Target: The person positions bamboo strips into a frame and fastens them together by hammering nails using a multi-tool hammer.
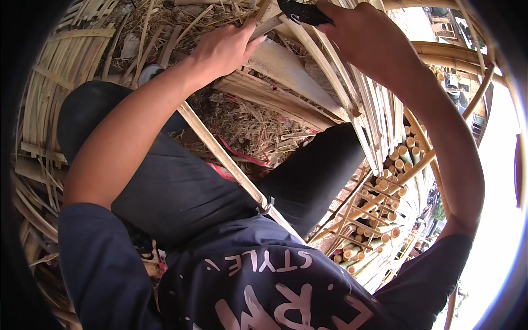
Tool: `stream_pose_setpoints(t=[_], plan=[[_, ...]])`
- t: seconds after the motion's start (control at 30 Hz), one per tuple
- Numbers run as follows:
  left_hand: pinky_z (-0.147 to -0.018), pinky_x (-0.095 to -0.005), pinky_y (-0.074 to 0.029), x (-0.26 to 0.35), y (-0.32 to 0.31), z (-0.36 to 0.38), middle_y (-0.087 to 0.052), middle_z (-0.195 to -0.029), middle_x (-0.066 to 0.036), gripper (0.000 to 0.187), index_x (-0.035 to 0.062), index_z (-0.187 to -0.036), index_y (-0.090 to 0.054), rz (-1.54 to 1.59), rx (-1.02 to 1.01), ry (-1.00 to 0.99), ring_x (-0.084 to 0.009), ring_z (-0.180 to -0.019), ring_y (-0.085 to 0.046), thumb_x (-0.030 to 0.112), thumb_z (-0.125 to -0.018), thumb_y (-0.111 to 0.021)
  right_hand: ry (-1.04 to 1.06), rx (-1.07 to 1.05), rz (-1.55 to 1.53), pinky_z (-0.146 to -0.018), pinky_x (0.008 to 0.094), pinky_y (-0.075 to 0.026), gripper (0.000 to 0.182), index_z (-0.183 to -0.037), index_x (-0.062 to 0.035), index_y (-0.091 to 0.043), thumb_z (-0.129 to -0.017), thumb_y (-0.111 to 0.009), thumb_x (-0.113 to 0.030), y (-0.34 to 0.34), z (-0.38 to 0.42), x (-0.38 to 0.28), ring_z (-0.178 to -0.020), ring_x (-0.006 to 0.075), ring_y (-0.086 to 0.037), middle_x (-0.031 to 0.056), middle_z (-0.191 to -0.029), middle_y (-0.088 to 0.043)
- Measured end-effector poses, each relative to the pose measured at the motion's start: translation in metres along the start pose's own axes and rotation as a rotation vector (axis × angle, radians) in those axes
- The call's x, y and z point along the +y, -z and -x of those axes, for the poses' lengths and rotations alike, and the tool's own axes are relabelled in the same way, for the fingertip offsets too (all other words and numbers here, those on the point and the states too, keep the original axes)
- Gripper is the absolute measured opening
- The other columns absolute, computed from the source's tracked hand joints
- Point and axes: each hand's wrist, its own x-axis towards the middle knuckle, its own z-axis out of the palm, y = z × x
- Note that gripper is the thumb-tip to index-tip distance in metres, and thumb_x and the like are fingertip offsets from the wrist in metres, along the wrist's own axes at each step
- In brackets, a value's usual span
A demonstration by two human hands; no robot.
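Note:
On the left, my left hand [223,49] pinches a thin greyish strip [266,28] between thumb and fingers, near the top of the view. My right hand [357,27], at the top right, is closed round a black object [304,12] that looks like a handle; its far part is hard to make out. Below my hands lies a wide split bamboo piece [291,69]. A long narrow bamboo strip [223,154] crosses over my lap, with a small dark tie [266,205] round it near my shirt.
Long split bamboo strips [379,104] lean beside my right forearm. Cut bamboo poles [385,220] are stacked at the right. A slatted bamboo panel [60,82] stands at the left. Shavings and a red strand [242,156] lie on the ground between my legs.

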Motion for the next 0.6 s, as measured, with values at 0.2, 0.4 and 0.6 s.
stream_pose_setpoints(t=[0.2,0.4,0.6], plan=[[-0.044,-0.0454,-0.050,0.003,0.004,0.000,-0.064,-0.062,-0.021,0.038,-0.0038,-0.127,-0.052,0.052,-0.139,0.094,-0.0347,-0.052,-0.066,0.025,-0.102,-0.054,0.348,0.225,0.537,-0.047,0.0223,-0.052,0.016,-0.109,0.0003,-0.065,-0.097,-0.061,-0.009,-0.002,-0.006,0.013,-0.058,0.0154,-0.064,0.0103,-0.071,-0.066],[-0.048,-0.0459,-0.051,0.003,0.008,-0.001,-0.064,-0.063,-0.021,0.035,-0.0037,-0.119,-0.055,0.047,-0.112,0.066,-0.0367,-0.055,-0.066,0.026,-0.102,-0.055,-0.119,-0.070,-0.591,-0.048,0.0255,-0.053,0.028,-0.110,0.0014,-0.064,-0.107,-0.045,-0.019,0.008,0.002,0.012,-0.056,0.0151,-0.063,0.0102,-0.072,-0.066],[-0.042,-0.0439,-0.050,-0.003,-0.003,-0.002,-0.061,-0.054,-0.014,0.038,0.0016,-0.117,-0.058,0.030,0.052,-0.025,-0.0316,-0.046,-0.062,0.037,-0.103,-0.051,-0.153,0.142,-0.803,-0.046,0.0255,-0.042,0.047,-0.135,-0.0095,-0.058,-0.102,-0.055,-0.044,-0.045,-0.006,0.036,-0.053,0.0077,-0.054,0.0023,-0.067,-0.055]])
